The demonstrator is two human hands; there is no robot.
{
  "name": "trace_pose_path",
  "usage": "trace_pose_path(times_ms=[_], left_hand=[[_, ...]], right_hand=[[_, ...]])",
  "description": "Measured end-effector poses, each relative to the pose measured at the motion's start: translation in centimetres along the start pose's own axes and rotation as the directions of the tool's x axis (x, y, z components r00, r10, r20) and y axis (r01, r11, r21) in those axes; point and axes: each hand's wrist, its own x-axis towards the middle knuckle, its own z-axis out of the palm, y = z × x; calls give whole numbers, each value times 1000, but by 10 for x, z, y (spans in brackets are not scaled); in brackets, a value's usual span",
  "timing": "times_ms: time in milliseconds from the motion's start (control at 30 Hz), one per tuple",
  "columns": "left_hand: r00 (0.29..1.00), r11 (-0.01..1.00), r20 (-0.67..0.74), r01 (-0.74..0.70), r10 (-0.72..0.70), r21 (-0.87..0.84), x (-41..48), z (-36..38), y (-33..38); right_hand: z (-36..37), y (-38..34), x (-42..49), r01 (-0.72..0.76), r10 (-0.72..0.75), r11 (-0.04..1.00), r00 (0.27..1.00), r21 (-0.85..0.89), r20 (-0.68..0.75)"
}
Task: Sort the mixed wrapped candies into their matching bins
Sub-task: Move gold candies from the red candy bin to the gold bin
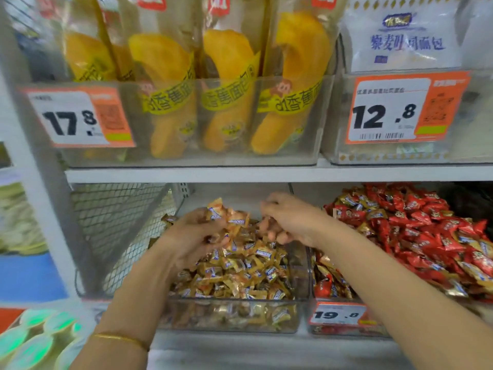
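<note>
Currently I have both hands over the centre bin (232,316) on the lower shelf (266,348).

1. L hand (194,236): fingers curled round a handful (228,216) of gold-wrapped candies, held just above the pile. Thin gold bracelet (120,339) on that wrist.
2. R hand (290,220): palm down, fingers curled toward the pile, close beside the L hand but not touching it. Motion blur at the fingertips; I cannot tell whether it pinches a candy or holds nothing.
3. Gold candies (248,265): heaped in the clear centre bin, approx. to rim level at the front and higher at the back.
4. Red candies (426,236): heaped in the next bin (346,331) to the right, touching the centre bin's side wall. I see several gold wrappers mixed in, esp. along the left edge and front of that heap.
5. Price tag "19.8" (337,315): on the front wall of the red-candy bin.

Surroundings, ref. only:
- Wire mesh panel (114,222) left of the centre bin.
- Upper shelf (240,173): clear tray w/ upright banana-print packs (229,89), tag "17.8" (80,118) at its left.
- A white pack w/ blue print (405,36) stands at upper right behind tag "12.8" (400,110).
- Green-lidded tubs (34,340), blurred, at lower left.
</note>
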Motion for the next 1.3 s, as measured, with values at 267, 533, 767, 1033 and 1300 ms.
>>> trace_pose_path(times_ms=[267,533,767,1033,1300], left_hand=[[990,986,-80,-106,117,129,5,-29,3],[936,845,140,-353,324,403,-5,24,-6],[871,672,324,-492,370,554,24,102,-16],[893,718,233,-449,385,532,50,113,-27],[889,719,243,-457,388,523,53,111,-29]], right_hand=[[14,-7,14,31,-20,985,998,-168,67],[-38,19,-35,226,-219,973,968,52,-123],[-115,63,-5,43,-83,991,934,-123,-346],[-104,66,85,-20,-25,612,999,-791,-45],[-100,80,97,145,-104,633,989,-760,102]])
